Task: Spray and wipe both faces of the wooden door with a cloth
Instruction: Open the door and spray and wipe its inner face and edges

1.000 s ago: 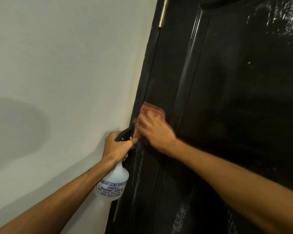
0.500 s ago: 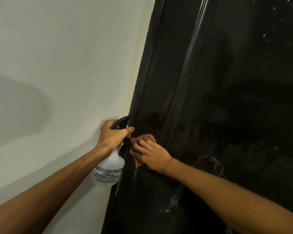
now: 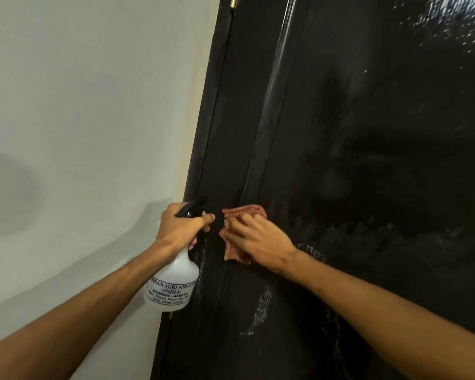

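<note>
1. Nearest the lens: left hand (image 3: 180, 229) grips the spray bottle (image 3: 173, 281) at its neck, bottle roughly upright, nozzle toward the hinge edge.
2. Right hand (image 3: 258, 239), fingers flat and spread, presses the reddish cloth (image 3: 244, 212) on the door (image 3: 368, 160).
3. Best practice, I judge: overlapping strokes with even pressure, chasing the droplets below.
4. Door upright, long axis vertical, wet face toward the camera.

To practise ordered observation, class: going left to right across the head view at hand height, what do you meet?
White wall → spray bottle, gripped by the left hand → red cloth, pressed under the right hand → wet panel of the wooden door.
</note>
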A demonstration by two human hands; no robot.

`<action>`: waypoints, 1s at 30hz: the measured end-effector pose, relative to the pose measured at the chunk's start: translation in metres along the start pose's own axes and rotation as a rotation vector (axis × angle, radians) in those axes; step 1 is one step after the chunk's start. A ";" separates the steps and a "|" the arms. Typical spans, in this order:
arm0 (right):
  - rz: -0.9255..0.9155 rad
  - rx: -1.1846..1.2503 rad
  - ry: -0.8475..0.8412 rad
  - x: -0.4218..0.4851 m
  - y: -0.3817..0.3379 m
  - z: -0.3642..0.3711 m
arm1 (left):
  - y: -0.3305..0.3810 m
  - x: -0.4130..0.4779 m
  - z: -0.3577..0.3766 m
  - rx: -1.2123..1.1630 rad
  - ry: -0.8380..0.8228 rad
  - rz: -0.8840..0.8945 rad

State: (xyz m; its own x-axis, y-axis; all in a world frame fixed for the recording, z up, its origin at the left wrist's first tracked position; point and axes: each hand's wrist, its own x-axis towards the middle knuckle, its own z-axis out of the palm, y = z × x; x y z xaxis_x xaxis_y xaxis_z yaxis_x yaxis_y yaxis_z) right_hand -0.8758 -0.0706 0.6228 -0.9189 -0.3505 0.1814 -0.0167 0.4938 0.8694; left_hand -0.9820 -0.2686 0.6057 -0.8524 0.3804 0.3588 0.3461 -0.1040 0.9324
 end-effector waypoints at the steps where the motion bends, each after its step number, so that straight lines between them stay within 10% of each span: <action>1: 0.095 -0.002 0.058 0.002 0.020 -0.009 | 0.001 0.000 0.002 -0.005 -0.007 0.001; 5: 0.488 0.001 0.190 -0.004 0.088 -0.044 | 0.013 -0.004 0.012 -0.025 -0.030 0.011; 12: 0.043 0.045 -0.063 -0.099 -0.002 -0.005 | 0.029 -0.020 0.042 -0.039 -0.096 0.022; 18: 0.620 0.016 0.171 -0.118 0.095 -0.051 | 0.044 -0.038 0.082 -0.052 -0.133 0.056; 24: 0.213 0.017 0.002 -0.188 0.004 -0.009 | 0.047 -0.063 0.112 -0.076 -0.171 0.063; 30: 0.903 0.020 0.279 -0.234 0.114 -0.061 | 0.052 -0.081 0.146 -0.087 -0.243 0.096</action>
State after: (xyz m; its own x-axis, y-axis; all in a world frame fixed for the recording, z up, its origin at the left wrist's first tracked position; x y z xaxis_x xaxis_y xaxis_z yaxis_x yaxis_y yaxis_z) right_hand -0.6381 0.0188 0.7073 -0.4603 -0.0053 0.8878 0.6460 0.6840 0.3390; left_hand -0.8377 -0.1705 0.6190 -0.6945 0.5735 0.4345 0.3767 -0.2246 0.8987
